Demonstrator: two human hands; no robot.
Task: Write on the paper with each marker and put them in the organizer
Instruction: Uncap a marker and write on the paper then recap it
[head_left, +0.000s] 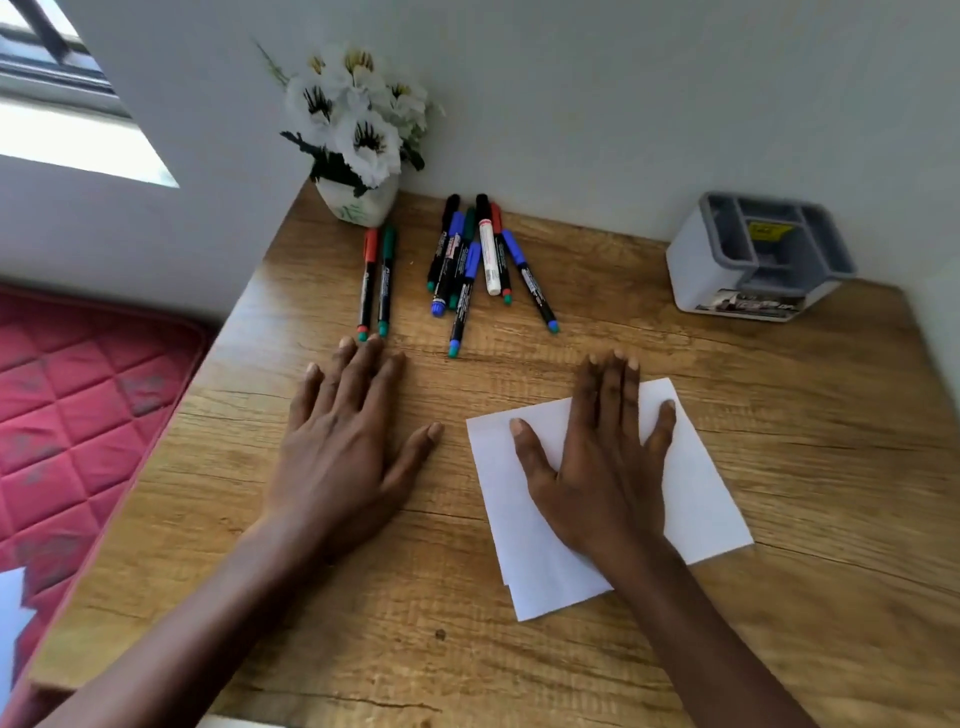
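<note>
**Both palms down, no marker picked up yet**

The left grip (340, 452) lies flat on the bare bench (779, 415), fingers spread and holding nothing. Its fingertips are just beside the near ends of a pair of markers (376, 280); I cannot tell whether they touch. The right grip (605, 467) is also spread flat, pressing on the white paper (696, 499) near the bench's middle. A heap of markers (478, 254) lies further back by the wall, several crossing one another. The grey and white organizer (691, 270) stands at the far right, well apart from all the markers.

The likely trouble is the heap: pulling one marker from under another could roll its neighbours. The pair lies close to the left edge, so a careless nudge may send one onto the red quilted mattress (78, 395). The paper seems folded or doubled and may slide once the right palm lifts to write, unless the other palm pins it
</note>
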